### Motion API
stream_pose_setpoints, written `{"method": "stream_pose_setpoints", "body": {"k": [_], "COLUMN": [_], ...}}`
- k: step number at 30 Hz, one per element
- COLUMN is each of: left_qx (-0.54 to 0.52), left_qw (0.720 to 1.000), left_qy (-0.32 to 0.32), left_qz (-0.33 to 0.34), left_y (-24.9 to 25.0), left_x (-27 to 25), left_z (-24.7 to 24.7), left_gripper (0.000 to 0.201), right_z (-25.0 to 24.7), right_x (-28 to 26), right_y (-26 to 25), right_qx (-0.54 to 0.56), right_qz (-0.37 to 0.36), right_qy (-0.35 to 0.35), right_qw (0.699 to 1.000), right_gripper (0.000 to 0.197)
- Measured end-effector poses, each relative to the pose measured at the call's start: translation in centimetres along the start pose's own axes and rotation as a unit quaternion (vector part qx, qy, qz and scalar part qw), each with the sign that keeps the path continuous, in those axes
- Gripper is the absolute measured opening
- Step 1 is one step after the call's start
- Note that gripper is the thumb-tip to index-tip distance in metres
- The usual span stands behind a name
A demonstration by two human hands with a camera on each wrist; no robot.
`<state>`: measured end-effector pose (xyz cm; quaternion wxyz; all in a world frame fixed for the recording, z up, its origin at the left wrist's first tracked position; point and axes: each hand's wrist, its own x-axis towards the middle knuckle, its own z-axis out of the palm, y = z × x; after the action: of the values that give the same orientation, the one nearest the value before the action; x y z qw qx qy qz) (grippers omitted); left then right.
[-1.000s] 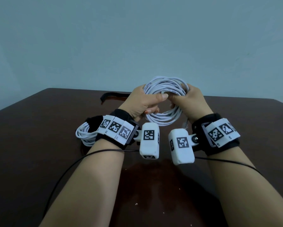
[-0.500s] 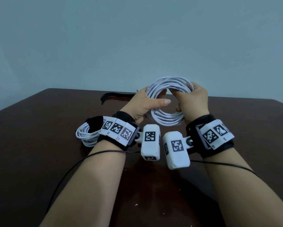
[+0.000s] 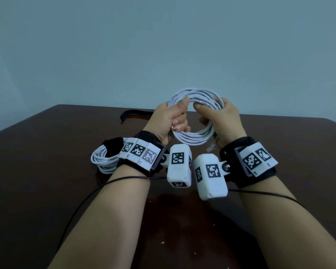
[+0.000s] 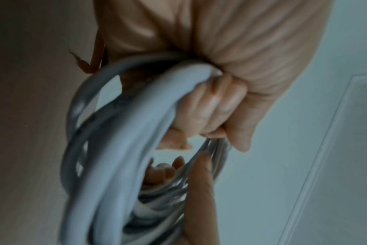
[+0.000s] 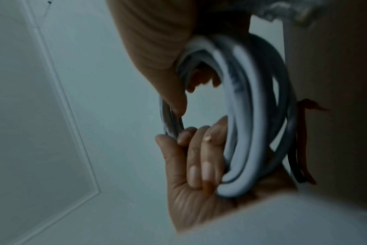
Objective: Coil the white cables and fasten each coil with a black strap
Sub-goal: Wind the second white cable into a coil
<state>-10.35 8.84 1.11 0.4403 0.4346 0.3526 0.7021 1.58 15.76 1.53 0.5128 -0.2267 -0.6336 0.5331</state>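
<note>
I hold a round coil of white cable [image 3: 196,139] upright in the air above the dark table [image 3: 46,191]. My left hand [image 3: 172,119] grips its left side, fingers curled round the strands [image 4: 136,119]. My right hand [image 3: 220,121] grips its right side the same way [image 5: 239,129]. A cable end with a clear plug [image 3: 212,147] hangs below the right hand. A second white coil [image 3: 103,162] wrapped in a black strap [image 3: 112,148] lies on the table behind my left wrist. A loose black strap [image 3: 136,114] lies flat at the far edge.
Thin black wires [image 3: 81,206] run from both wrist cameras across the table toward me. A pale blue-grey wall [image 3: 163,45] stands right behind the table's far edge. Small crumbs dot the near tabletop.
My two hands have slid apart along the coil, from meeting at its top to gripping opposite sides, so the ring's middle now shows. The coil sits a little more to the right.
</note>
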Motion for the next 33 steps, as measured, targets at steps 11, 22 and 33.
{"method": "stream_pose_setpoints", "body": {"k": [11,22,33], "left_qx": [0.003,-0.024,-0.036], "left_qw": [0.988,0.971,0.931], "left_qy": [0.149,0.218,0.36], "left_qz": [-0.029,-0.1,-0.057], "left_y": [0.8,1.1,3.1], "left_x": [0.8,0.2,1.7], "left_z": [-3.3,-4.3,-7.1], "left_gripper": [0.03,0.044,0.034], "right_z": [0.4,2.5,6.3], "right_x": [0.1,-0.5,4.1], "right_y": [0.9,2.8,3.9], "right_qx": [0.05,-0.018,0.037], "right_qz": [0.122,0.123,0.221], "right_qy": [-0.068,-0.057,-0.095], "right_qw": [0.989,0.991,0.97], "right_gripper": [0.069,0.037,0.055]}}
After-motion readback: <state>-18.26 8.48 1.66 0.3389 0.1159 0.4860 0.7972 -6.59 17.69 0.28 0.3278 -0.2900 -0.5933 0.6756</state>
